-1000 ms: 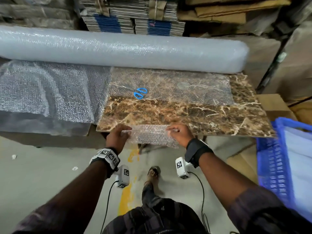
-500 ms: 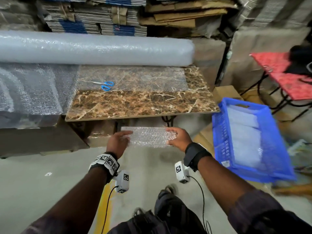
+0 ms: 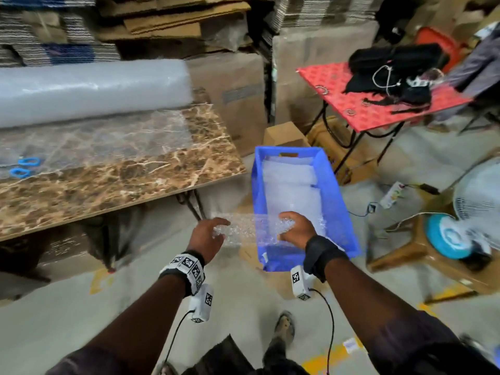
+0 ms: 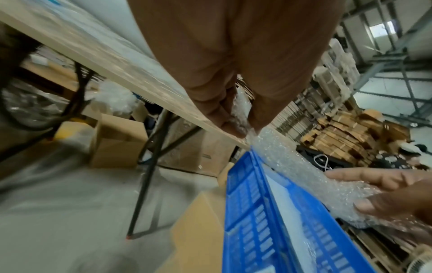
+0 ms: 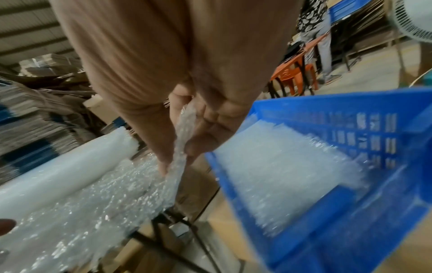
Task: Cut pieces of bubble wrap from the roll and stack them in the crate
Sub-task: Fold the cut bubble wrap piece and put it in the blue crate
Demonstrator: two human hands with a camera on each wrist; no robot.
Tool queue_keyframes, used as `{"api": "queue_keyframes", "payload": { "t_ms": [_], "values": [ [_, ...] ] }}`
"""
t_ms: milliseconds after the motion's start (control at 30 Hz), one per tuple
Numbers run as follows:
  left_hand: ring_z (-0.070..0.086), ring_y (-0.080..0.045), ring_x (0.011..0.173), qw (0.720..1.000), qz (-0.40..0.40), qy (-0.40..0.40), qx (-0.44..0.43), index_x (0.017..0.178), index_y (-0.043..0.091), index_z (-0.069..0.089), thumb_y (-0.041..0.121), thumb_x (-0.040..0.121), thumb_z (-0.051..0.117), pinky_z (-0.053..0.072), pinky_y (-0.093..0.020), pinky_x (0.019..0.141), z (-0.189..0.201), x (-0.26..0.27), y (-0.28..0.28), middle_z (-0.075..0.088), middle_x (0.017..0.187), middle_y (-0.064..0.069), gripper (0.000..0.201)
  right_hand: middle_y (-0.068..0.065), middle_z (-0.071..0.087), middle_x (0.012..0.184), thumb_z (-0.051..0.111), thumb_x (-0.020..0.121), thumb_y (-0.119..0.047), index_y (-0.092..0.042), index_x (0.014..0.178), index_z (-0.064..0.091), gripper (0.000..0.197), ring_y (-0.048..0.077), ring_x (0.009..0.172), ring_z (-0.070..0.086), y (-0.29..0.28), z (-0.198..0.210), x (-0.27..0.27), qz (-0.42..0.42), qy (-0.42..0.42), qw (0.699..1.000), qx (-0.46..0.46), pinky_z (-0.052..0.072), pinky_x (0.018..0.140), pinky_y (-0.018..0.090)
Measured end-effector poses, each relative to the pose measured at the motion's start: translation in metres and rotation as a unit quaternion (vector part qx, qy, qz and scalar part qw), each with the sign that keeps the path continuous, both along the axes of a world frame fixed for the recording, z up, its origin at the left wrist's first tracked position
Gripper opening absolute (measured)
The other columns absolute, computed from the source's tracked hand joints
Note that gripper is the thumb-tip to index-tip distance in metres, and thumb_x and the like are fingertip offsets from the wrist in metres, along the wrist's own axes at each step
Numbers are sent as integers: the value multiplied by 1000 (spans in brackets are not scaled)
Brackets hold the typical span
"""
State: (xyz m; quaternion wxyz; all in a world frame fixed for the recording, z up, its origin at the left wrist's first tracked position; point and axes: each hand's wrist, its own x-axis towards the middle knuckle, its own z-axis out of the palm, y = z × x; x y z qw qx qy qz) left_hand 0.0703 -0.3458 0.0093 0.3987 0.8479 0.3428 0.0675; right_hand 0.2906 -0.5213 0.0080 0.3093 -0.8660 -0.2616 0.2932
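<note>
Along the far edge of the marble-topped bench point(image 3: 121, 182) lies the bubble wrap roll point(image 3: 92, 90), its loose sheet spread flat toward the near edge. Small blue scissors point(image 3: 24, 166) rest on that sheet near the bench's left end. Beyond the roll are stacked flattened cartons point(image 3: 167, 25).

Just off the bench's right end sits the blue crate point(image 3: 338, 212), raised on cardboard boxes, with cut pieces of bubble wrap stacked inside point(image 3: 292, 190), filling most of its floor. Farther right stand a red folding table point(image 3: 378, 104) with dark items heaped on it and a white fan point(image 3: 479, 201) on a stool.

Stretched between the two hands is a cut piece point(image 3: 251, 228), held roughly level across the crate's near-left rim, part over the floor and part over the stack. The left hand point(image 3: 207, 236) pinches the piece's left end between thumb and fingers point(image 4: 217, 110), outside the crate. The right hand point(image 3: 296, 228) grasps the right end the same way, thumb on one face and fingers point(image 5: 210, 129) on the other, above the crate's near end.
</note>
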Motion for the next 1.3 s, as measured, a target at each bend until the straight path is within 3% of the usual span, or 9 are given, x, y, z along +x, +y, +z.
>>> {"api": "queue_keyframes", "payload": {
  "t_ms": [100,200,300,400,567,700,1000,1133,1300],
  "values": [
    [60,-21,86,999,-17,44,-20,116,25,68,7,82,65,45,-26,91,-7,74,-42,59,110,-7,39,7,65,121,83,62,3,-10,122,63,64,16,105,58,-42,-16,67,-6,13,1000,-5,43,88,21],
    [59,-30,106,994,-38,102,-25,126,20,63,15,85,66,40,-29,102,-19,133,-74,54,123,-13,41,4,65,118,84,66,-2,-8,122,63,60,18,108,59,-71,-31,117,10,11,999,-40,42,93,24],
    [58,-28,114,990,-29,134,-39,123,17,66,28,92,62,37,-27,100,-26,175,-96,59,125,-12,33,9,65,123,79,79,-13,-6,122,63,46,25,113,61,-87,-47,150,19,27,997,-77,42,98,30],
    [58,-29,114,974,-60,216,-23,116,8,67,24,100,44,43,-32,95,-33,208,-104,65,122,-13,32,10,62,130,63,91,-11,-6,123,63,32,26,121,57,-89,-62,176,42,32,991,-125,36,100,26],
    [52,-36,124,934,-114,338,-29,123,2,60,19,102,35,41,-43,103,-50,251,-103,56,133,-18,37,2,62,128,50,84,2,-17,111,68,38,21,123,53,-83,-83,193,74,25,979,-188,23,96,20],
    [56,-36,119,893,-158,422,-14,121,0,59,25,97,45,46,-36,93,-69,277,-100,59,129,-19,37,1,68,115,51,81,4,-21,96,72,35,20,110,61,-76,-98,203,83,34,972,-218,41,87,20],
    [55,-33,123,839,-205,500,-67,126,2,58,20,98,44,45,-34,95,-105,297,-100,58,133,-18,37,-2,66,82,60,78,2,-22,76,69,25,20,91,69,-67,-137,211,151,97,927,-329,47,71,20],
    [59,-32,117,820,-219,520,-92,121,3,62,24,94,49,47,-32,91,-123,298,-94,62,128,-17,36,8,70,109,63,83,-9,-16,102,73,23,27,104,66,-62,-152,213,171,103,910,-364,53,89,29],
    [54,-29,125,806,-235,533,-106,129,5,59,32,94,55,44,-32,98,-141,298,-91,57,136,-14,44,17,71,110,78,78,-24,-3,110,70,39,30,100,69,-54,-170,213,234,132,870,-413,54,83,32]
  ]
}}
